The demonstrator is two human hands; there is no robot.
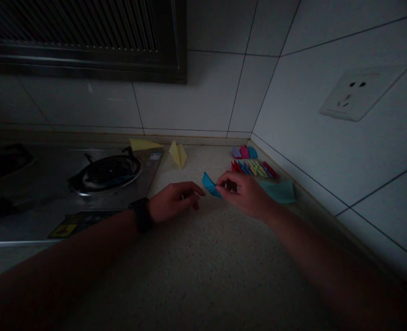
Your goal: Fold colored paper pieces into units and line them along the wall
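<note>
One blue folded paper (209,184) sits pinched between the fingers of the right hand (244,192); the left hand's (171,200) fingers, loosely parted, hover just beside it. Beyond the left fingers are two yellow folded papers (178,156), near a white label (155,156), unreadable; beyond the right, three small folded pieces (244,152) and a colourful row (253,168), too blurred to count.

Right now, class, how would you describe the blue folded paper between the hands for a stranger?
Right of the metal gas stove lies a pale speckled countertop. Over it, the bare right hand pinches a blue folded-paper piece. Unlike the small blue item near the tiled wall corner, it is held.
</note>
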